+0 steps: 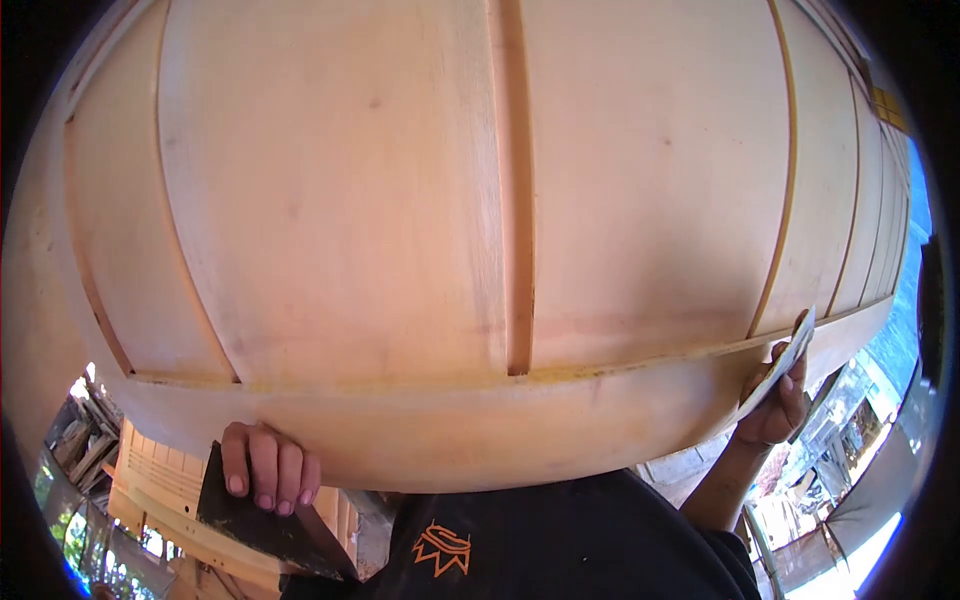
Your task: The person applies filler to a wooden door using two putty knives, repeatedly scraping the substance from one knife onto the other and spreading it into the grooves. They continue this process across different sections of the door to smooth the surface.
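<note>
A large pale wooden panel [330, 200] fills most of the view, with thin raised strips or grooves running down it and a broad rail [450, 430] along its near edge. At the near left, my left hand [268, 468] has its fingers curled over a dark flat sheet [260, 525], close under the rail. My right hand [780, 405] is at the rail's right end, closed around a thin pale sheet [782, 368] held on edge against the wood. Part of its thumb and fingers is hidden behind that sheet.
Another slatted wooden piece [150, 480] stands below on the left, with stacked wood scraps [85, 435] beyond it. Blue sheeting [905, 310] hangs at the right. My dark shirt [540, 540] is close to the near rail.
</note>
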